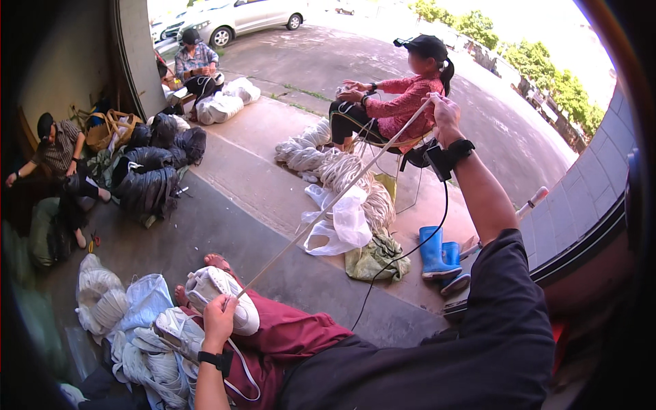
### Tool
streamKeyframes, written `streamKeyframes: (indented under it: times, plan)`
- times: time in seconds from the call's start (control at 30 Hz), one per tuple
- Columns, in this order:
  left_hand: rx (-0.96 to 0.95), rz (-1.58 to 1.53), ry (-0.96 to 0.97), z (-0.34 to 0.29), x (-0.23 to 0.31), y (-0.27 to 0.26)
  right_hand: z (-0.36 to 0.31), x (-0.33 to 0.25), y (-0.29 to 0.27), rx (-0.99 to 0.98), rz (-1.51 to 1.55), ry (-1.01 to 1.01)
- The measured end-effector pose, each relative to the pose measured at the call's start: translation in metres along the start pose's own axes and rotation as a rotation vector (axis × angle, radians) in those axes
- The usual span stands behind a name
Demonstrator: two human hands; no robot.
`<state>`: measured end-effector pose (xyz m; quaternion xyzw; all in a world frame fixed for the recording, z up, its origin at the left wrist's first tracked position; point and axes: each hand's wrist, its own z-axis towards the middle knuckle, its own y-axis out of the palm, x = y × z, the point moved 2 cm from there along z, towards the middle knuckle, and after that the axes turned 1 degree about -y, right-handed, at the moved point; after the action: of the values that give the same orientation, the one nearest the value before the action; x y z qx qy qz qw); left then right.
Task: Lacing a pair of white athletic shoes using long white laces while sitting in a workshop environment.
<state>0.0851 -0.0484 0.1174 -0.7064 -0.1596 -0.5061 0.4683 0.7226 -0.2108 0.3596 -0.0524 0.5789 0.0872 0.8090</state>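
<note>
A pale shoelace [330,207] is stretched taut on a slant across the view. My right hand [445,117], raised high at the right with the arm extended, grips its upper end. Low over my lap, my left hand [219,320] pinches the lace's lower part with closed fingers. Right beside that hand a white sneaker [205,285] rests on my legs in dark red trousers [294,321]. A second white sneaker [176,324] lies just left of my left wrist. Another loose white lace [247,372] loops down over my thigh.
Bundles of white laces [147,362] lie at my left. Ahead are coiled cords [352,174], a white plastic bag [345,222] and blue boots [437,256]. A seated person in pink [406,102] is near my right hand; two more people sit farther left, by black bags [147,181].
</note>
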Motion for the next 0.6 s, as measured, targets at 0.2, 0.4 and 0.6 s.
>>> streamKeyframes:
  times: [0.2, 0.4, 0.6]
  plan:
    - [0.009, 0.050, -0.011, -0.007, 0.020, 0.001, 0.014, 0.003, -0.017, 0.078, -0.170, -0.105]
    - [-0.042, 0.034, -0.048, -0.009, 0.020, -0.001, 0.019, 0.014, -0.033, 0.182, -0.267, -0.329]
    - [-0.046, -0.014, -0.031, -0.021, 0.010, -0.007, 0.013, 0.024, -0.025, 0.122, -0.155, -0.157]
